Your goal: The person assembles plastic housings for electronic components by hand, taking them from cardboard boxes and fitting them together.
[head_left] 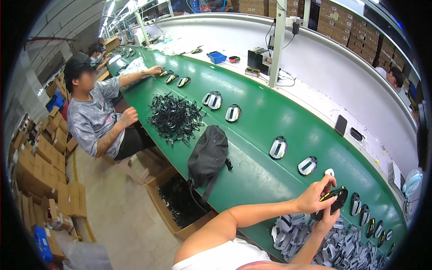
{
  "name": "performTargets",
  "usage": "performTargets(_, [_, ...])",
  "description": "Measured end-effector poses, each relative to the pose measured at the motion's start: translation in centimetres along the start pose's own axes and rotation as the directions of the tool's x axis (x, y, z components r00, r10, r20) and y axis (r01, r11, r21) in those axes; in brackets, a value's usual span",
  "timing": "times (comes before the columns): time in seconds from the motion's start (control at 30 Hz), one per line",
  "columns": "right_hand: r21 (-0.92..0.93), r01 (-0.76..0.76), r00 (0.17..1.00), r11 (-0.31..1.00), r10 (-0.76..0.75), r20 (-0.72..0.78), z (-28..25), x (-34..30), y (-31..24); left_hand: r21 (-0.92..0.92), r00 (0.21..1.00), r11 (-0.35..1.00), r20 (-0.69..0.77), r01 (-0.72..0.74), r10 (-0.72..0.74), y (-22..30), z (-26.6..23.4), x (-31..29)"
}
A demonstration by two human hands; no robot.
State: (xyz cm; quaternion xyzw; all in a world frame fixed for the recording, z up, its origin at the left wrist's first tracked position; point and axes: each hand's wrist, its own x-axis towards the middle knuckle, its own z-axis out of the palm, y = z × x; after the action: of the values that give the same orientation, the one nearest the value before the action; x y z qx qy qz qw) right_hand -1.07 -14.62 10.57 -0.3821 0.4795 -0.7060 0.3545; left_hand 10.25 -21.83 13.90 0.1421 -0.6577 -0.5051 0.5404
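A black oval housing with yellow accents (340, 196) is held up over the right part of the green table. My right hand (326, 221) grips it from below. My left hand (315, 196) closes on its near left side, with the thumb pressed on it. Just past my left fingers shows a small white piece (330, 172); I cannot tell whether it lies on the table. Beneath my hands spreads a heap of grey plastic parts (292, 236). A silver-and-black oval unit (308, 165) lies just beyond my left hand.
The green table (252, 180) carries a row of similar units, a black bag (208, 153) and a pile of black parts (174, 116). A box of black pieces (180, 202) stands below its edge. A co-worker (96, 108) sits at left. A phone (340, 125) lies on the ledge.
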Motion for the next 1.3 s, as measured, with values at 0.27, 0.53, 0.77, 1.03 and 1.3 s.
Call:
performTargets(0.27, [-0.097, 0.112, 0.978, 0.989, -0.127, -0.166, 1.3, -1.3, -0.3, -0.393, 0.992, 0.911, 0.052, 0.124, -0.113, -1.1, 0.6, -0.8])
performTargets(0.53, [-0.285, 0.19, 0.979, 0.94, -0.201, -0.01, 5.2, 1.1, -3.3, -0.171, 0.989, 0.983, -0.119, 0.062, -0.083, -0.9, -2.9, 0.4])
performTargets(0.77, [-0.193, 0.168, 0.983, 0.967, -0.179, -0.037, 4.1, 1.8, -2.8, -0.134, 0.984, 0.983, -0.112, 0.126, -0.141, -0.8, -1.9, 1.2])
performTargets(1.03, [-0.086, 0.15, 0.989, 0.985, -0.15, -0.003, 4.4, 0.8, -2.5, -0.241, 0.98, 0.966, -0.151, 0.09, -0.129, -0.1, -2.0, 0.1])
performTargets(1.3, [-0.09, 0.158, 0.987, 0.983, -0.154, 0.048, 3.6, 1.2, -2.4, -0.189, 0.981, 0.973, -0.112, 0.134, -0.157, -0.4, -1.8, 0.7])
